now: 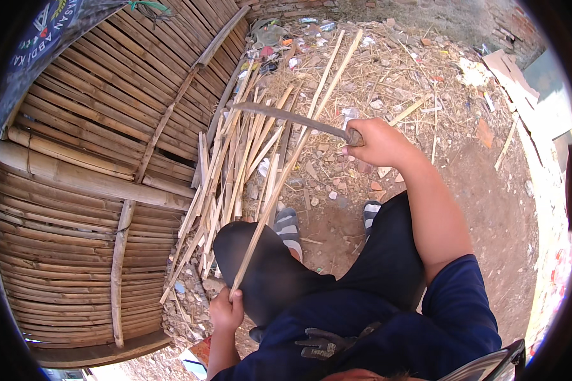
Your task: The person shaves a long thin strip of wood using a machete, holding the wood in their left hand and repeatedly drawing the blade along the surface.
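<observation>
My left hand (pixel 225 310) is closed round the near end of a long, pale bamboo strip (pixel 270 209), beside my left knee. The strip slants away over the ground to the far middle. Another thin strip (pixel 327 73) runs close along its far part; whether the two are joined I cannot tell. My right hand (pixel 378 143) grips the short handle of a machete (pixel 286 116) with a long, slightly curved, dark blade. Its blade points left and crosses above the strip; contact between them is unclear.
Several loose bamboo strips (pixel 238 165) lie piled left of my feet, against a slatted bamboo wall (pixel 89 254). Straw, stones and litter (pixel 388 70) cover the far ground, up to a brick wall (pixel 388 14). Bare dirt (pixel 483 197) lies to my right.
</observation>
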`<state>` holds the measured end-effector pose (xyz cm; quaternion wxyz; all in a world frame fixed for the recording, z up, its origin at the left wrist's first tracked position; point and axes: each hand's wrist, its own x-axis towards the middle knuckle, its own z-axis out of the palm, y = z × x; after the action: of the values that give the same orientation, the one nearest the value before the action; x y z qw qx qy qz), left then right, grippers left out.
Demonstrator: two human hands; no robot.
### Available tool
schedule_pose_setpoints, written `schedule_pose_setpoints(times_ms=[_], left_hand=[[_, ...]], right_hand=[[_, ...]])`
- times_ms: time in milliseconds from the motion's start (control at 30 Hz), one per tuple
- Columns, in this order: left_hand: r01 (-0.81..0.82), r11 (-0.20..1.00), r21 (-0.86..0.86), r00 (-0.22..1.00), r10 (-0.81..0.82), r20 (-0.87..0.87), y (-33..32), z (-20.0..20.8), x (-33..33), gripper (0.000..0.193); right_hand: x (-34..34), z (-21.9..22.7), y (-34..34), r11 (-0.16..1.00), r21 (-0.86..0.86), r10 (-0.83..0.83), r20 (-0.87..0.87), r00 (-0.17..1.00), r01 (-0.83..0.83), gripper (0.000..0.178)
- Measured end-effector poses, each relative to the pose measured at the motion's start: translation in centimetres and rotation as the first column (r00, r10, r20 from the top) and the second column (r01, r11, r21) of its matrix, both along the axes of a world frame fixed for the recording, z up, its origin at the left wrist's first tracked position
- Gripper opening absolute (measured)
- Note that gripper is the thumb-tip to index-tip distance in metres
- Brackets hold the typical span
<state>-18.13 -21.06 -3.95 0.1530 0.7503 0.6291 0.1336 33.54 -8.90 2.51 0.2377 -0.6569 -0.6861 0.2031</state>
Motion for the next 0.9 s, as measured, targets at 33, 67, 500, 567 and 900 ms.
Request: schedule_pose_setpoints(times_ms=[33,67,500,567,900], left_hand=[[0.003,1.000,-0.012,1.000,-0.003,-0.005,0.1,0.3,0.2,0.054],[0.007,1.000,-0.024,1.000,-0.007,-0.009,0.2,0.4,0.3,0.054],[0.000,0.996,-0.085,1.000,0.002,0.018,0.5,0.1,-0.8,0.053],[0.009,1.000,-0.011,1.000,-0.009,-0.014,0.3,-0.4,-0.7,0.052],[0.016,0.994,-0.113,0.998,-0.008,0.064,0.9,0.6,-0.1,0.055]], right_hand=[[0.8,0.0,0.3,0.997,-0.010,-0.078,-0.032,0.996,0.078,0.044],[1.3,-0.1,0.4,0.988,-0.023,-0.156,-0.063,0.986,0.155,0.047],[-6.0,2.3,-1.7,0.846,-0.292,0.474,0.031,0.880,-0.446,0.047],[-2.9,1.0,-0.4,0.911,-0.207,0.351,-0.067,0.934,-0.357,0.050],[0.7,-0.2,0.0,0.989,-0.145,-0.015,-0.069,0.997,0.005,0.058]])
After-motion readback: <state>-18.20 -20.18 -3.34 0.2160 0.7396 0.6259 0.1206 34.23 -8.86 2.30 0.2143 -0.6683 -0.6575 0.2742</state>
